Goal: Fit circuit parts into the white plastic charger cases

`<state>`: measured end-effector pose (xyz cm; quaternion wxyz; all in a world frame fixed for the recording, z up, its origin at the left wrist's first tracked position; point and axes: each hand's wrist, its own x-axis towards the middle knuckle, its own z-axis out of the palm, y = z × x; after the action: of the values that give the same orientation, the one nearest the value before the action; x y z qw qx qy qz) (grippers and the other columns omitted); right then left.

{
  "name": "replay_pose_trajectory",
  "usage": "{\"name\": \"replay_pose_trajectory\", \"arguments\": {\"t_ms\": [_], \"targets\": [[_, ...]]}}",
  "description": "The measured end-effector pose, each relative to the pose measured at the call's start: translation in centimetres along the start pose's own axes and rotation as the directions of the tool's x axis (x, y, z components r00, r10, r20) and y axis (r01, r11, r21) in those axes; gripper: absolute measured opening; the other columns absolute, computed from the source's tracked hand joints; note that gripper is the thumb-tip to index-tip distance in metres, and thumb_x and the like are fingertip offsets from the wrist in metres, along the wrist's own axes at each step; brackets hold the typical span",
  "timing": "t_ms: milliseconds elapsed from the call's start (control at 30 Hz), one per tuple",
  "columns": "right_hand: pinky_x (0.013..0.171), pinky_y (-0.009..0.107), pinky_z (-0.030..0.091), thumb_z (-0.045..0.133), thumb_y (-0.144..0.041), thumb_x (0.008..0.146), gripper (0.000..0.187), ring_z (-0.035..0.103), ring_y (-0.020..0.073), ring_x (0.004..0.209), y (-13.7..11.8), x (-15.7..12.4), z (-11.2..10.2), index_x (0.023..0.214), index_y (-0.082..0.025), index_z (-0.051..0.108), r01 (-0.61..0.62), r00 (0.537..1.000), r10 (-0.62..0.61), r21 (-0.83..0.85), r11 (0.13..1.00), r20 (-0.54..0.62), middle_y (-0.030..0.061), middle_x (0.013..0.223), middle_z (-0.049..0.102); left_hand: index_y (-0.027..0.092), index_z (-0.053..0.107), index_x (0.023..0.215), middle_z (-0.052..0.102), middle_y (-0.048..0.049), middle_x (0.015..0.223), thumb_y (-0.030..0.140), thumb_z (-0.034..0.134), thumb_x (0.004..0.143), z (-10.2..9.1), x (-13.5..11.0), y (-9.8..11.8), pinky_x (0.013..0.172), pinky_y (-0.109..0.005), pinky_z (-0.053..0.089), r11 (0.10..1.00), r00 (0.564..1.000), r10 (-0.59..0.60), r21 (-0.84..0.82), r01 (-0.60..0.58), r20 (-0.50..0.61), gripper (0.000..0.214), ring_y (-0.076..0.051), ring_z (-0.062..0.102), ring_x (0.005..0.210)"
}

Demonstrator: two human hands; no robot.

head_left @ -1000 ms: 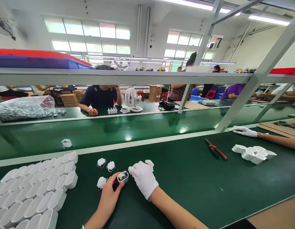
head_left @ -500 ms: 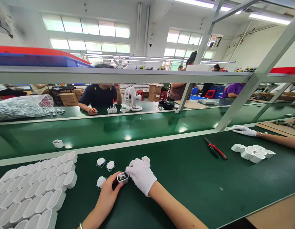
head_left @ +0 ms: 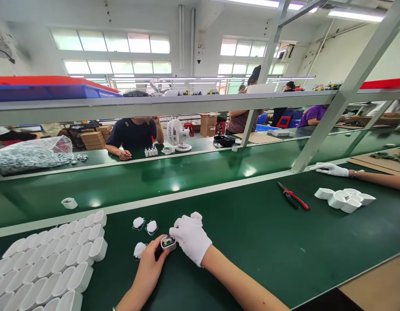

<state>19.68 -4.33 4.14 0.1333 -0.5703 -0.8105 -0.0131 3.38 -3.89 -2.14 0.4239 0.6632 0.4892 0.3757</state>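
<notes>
My left hand (head_left: 150, 263), bare, has its thumb and fingers closed around a small white oval housing (head_left: 169, 248). The housing's open top faces up, and a green circuit board with small components shows inside. My right hand (head_left: 190, 237), in a white glove, is bent in at the housing's right rim. Its fingertips touch there, partly hidden by the glove. Just beyond and left of my left hand lie three small circuit boards with white domed tops (head_left: 152, 226); the nearest is partly behind my fingers.
Rows of white housings (head_left: 75, 276) stand at left. Red-handled pliers (head_left: 293, 196) and a cluster of white housings (head_left: 345, 199) lie at right, near another person's gloved hand (head_left: 332, 169). One housing (head_left: 69, 203) sits on the green conveyor belt (head_left: 138, 181). A slanted metal post (head_left: 319, 125) rises beyond.
The lone housing on the belt has moved left. The view has shifted slightly. Both my hands stay at the same housing with almost the same grip.
</notes>
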Motion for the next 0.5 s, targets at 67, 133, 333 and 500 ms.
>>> {"name": "replay_pose_trajectory", "arguments": {"t_ms": [67,133,333,500], "targets": [[0.075,0.038,0.019,0.059,-0.025,0.086,0.013,0.050,0.0164,0.081,0.0,0.0,-0.2,0.074,-0.021,0.063,0.007,1.000,-0.007,-0.008,1.000,0.016,0.0012,0.082,0.065,0.020,0.065,0.103,0.069,-0.0078,0.109,0.034,0.058,0.076,0.0,0.0,0.0,0.098,-0.046,0.044,1.000,1.000,0.006,0.012,-0.006,0.010,0.031,-0.029,0.062,0.103],[0.074,0.038,0.020,0.059,-0.024,0.085,0.013,0.051,0.0165,0.081,0.3,0.0,-0.4,0.074,-0.021,0.064,0.006,0.999,-0.005,-0.012,1.000,0.040,0.0016,0.083,0.066,0.020,0.064,0.104,0.068,-0.0081,0.111,0.033,0.057,0.077,0.0,0.0,0.1,0.099,-0.046,0.043,1.000,1.000,0.018,0.024,-0.019,0.023,0.031,-0.028,0.062,0.104],[0.075,0.036,0.030,0.055,-0.018,0.086,0.020,0.056,0.0172,0.078,2.8,-1.0,-0.3,0.070,-0.022,0.067,-0.295,0.954,0.295,-0.006,0.955,0.052,0.0026,0.082,0.066,0.020,0.062,0.112,0.067,-0.0079,0.113,0.027,0.056,0.076,0.0,-0.2,-0.2,0.098,-0.044,0.044,0.996,0.999,0.047,0.070,-0.048,0.016,0.037,-0.028,0.062,0.104],[0.076,0.031,0.040,0.054,-0.017,0.085,0.019,0.057,0.0204,0.092,2.3,-1.4,0.8,0.098,-0.023,0.066,-0.244,0.963,0.255,0.119,0.962,-0.088,0.0074,0.104,0.064,0.018,0.055,0.121,0.064,-0.0091,0.117,0.022,0.052,0.074,0.0,-0.2,-0.1,0.091,-0.039,0.049,0.983,0.995,0.096,0.158,-0.096,0.013,0.047,-0.024,0.063,0.100]]}}
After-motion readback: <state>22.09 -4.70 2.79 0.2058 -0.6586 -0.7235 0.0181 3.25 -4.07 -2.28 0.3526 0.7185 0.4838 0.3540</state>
